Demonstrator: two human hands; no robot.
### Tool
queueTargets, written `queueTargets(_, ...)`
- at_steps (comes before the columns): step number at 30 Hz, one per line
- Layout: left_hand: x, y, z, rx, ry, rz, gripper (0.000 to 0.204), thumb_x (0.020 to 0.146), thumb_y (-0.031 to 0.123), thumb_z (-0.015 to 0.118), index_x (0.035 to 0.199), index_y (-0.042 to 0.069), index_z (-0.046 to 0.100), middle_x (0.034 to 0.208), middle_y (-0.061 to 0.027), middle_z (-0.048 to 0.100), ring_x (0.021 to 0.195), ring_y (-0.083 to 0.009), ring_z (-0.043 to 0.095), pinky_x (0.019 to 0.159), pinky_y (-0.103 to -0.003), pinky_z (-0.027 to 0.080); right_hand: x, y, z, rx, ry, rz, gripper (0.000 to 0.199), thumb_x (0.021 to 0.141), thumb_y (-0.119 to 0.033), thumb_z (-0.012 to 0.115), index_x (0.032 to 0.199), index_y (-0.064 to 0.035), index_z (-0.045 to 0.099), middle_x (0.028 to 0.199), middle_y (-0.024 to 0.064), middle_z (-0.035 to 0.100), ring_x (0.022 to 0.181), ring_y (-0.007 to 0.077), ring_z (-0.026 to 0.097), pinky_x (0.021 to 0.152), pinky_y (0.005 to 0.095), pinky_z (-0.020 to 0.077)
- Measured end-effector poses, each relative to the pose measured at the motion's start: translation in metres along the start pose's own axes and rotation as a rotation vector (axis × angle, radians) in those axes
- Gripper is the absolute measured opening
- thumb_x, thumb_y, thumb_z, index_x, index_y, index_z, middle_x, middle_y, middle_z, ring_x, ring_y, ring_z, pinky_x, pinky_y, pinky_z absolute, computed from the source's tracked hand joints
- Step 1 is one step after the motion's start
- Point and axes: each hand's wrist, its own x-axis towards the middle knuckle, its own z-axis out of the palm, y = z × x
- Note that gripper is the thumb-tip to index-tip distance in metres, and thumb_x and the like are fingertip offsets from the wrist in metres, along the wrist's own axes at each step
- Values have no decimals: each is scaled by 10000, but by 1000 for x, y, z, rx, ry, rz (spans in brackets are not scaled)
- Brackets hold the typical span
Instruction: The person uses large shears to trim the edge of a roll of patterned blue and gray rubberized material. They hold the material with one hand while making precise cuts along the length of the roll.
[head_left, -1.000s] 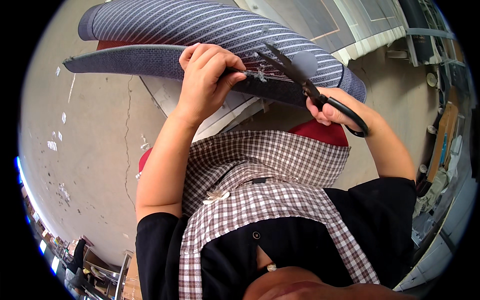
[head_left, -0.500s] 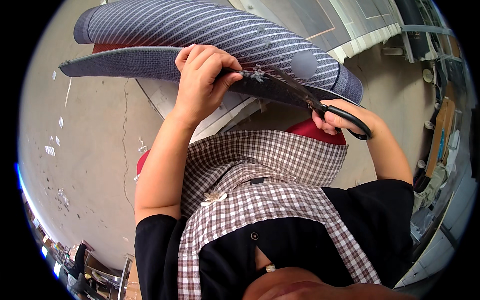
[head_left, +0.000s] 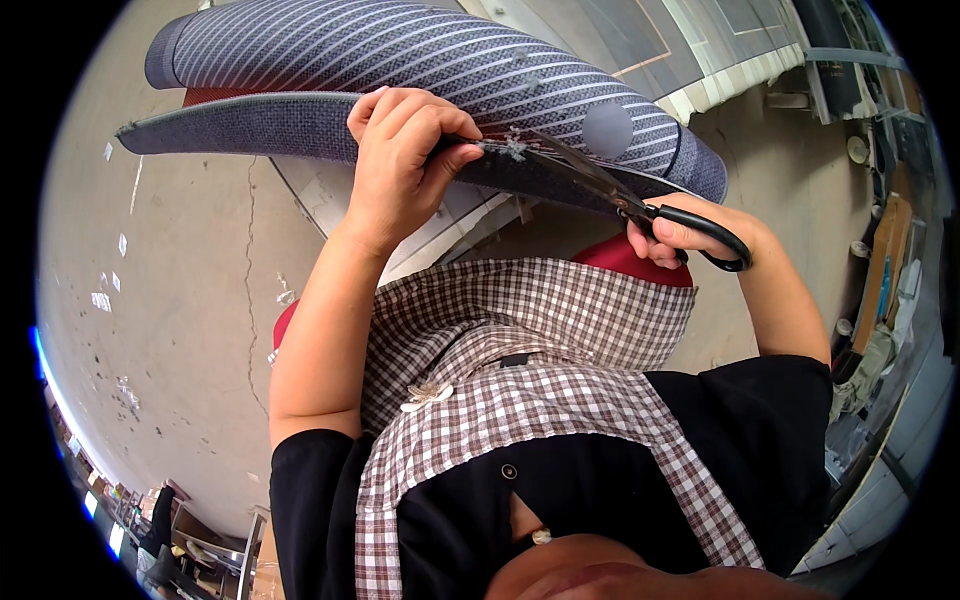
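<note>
**Scissors at the edge of a striped grey mat, both hands on**

Landmark: the grey mat edge, the dark woven strip that runs across the upper frame.

Nearest the camera: checked brown-and-white apron over a black top, below the mat edge, filling the lower middle. A red seat or stool peeks out just under the mat edge, right of centre, behind the apron.

Left hand: closed around the mat edge at its middle, fingers curled over the top, thumb underneath, pinching the strip tight. Frayed threads show just right of the thumb.

Right hand: below the right end of the mat edge, fingers through the black loops of the scissors, clenched on the handles. Blades point up-left along the mat edge, tips near the left thumb; they look almost closed on the fabric, but the gap is hard to tell.

Beyond the edge: the rest of the striped mat curves away above it, with a plain grey round patch toward the right.

Farthest: concrete floor left of and below the mat edge, with a crack and scattered paper scraps.
</note>
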Motion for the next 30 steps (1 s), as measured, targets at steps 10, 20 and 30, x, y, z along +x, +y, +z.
queueTargets(10, 0, -1, 0, 14, 2, 14, 173, 845, 262, 789, 904, 149, 672, 916, 38, 673, 953, -176, 616, 970, -346, 334, -4, -13, -9, -51, -47, 53, 547, 1043, -517, 524, 915, -2, 659, 668, 6, 529, 648, 117, 518, 613, 275, 425)
queueTargets(20, 1, 1, 0, 18, 5, 26, 164, 850, 259, 786, 904, 153, 672, 912, 39, 671, 947, -173, 615, 972, -345, 329, -6, -19, -18, -16, -113, 88, 558, 1055, -523, 500, 916, -7, 662, 665, -2, 533, 643, 106, 523, 585, 263, 414)
queueTargets(30, 2, 0, 0, -25, 4, -17, 167, 811, 256, 804, 906, 185, 686, 911, 63, 680, 956, -169, 611, 1017, -373, 313, 12, -23, -3, -137, -43, -1, 646, 944, -675, 591, 927, -29, 580, 687, -6, 514, 615, 80, 471, 550, 239, 380)
